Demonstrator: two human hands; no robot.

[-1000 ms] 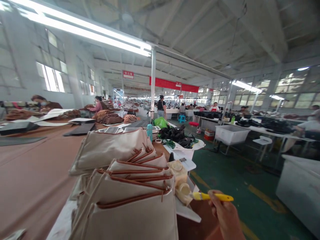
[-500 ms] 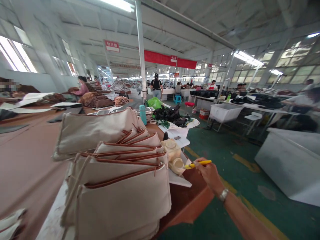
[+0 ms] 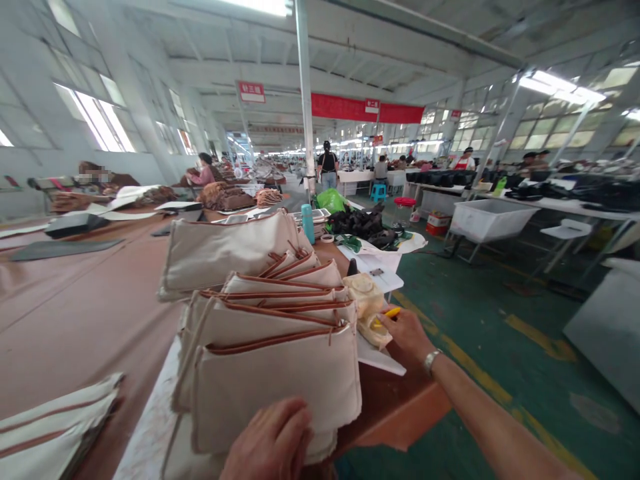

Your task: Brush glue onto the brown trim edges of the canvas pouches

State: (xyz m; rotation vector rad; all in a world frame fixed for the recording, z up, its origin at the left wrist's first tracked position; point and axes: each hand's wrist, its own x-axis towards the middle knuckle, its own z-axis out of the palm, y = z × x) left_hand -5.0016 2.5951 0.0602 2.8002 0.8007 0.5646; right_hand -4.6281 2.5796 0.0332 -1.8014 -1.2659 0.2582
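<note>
My right hand (image 3: 407, 333) pinches a yellow-handled brush (image 3: 389, 316), its tip down at the mouth of a small glue-crusted pot (image 3: 376, 331). Behind this stands a larger yellowish container (image 3: 363, 293), crusted the same way. Cream fabric pouches (image 3: 280, 373) with brown-edged openings lie overlapped in a leaning pile to the left of the pot. At the bottom, my left hand (image 3: 273, 440) is against the front pouch, fingers curled and close together. Its fingertips are hidden, so whether fabric is between them is unclear.
More cream pouches (image 3: 55, 427) lie on the brown-covered table (image 3: 125, 287) at left. A teal bottle (image 3: 307, 223) and black material (image 3: 365, 223) are behind the pile. White bins (image 3: 493, 217) stand across the green floor. Several people work farther off.
My left hand has come into view at the front pouch. My right hand has brought the brush down into the small pot. The view has turned left.
</note>
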